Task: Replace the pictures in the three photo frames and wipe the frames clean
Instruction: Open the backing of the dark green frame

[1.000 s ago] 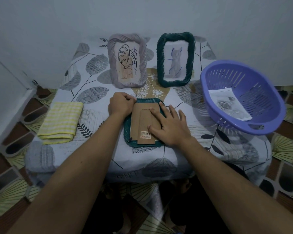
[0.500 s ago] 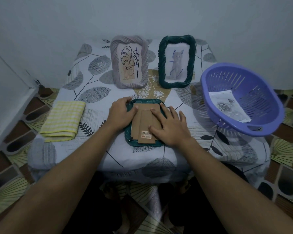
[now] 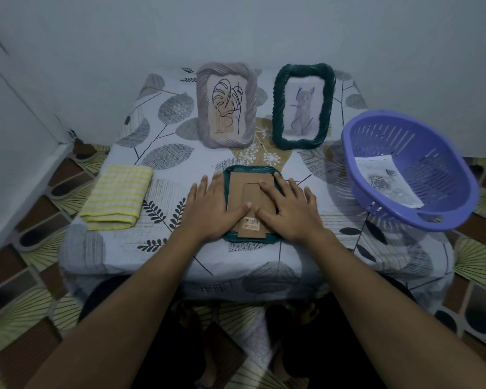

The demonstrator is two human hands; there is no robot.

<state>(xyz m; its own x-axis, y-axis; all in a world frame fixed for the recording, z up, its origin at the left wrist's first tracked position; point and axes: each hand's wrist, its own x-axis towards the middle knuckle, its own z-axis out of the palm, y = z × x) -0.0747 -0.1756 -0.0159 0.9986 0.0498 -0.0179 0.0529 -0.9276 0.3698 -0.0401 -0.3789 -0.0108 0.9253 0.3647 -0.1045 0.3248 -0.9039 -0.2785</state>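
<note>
The green frame [image 3: 250,168] lies face down on the table [image 3: 174,167], its long side pointing away from the person. The left hand [image 3: 209,209] and right hand [image 3: 291,210] rest flat and open on its cardboard back [image 3: 242,179], gripping nothing. Both hands are equally near.

leaf-print tablecloth [image 3: 166,153] | purple basket [image 3: 438,167] at right | patterned floor tiles [image 3: 26,299]

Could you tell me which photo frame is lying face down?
The near green frame under the left hand and right hand, cardboard back up; the grey frame and far green frame stand upright.
</note>
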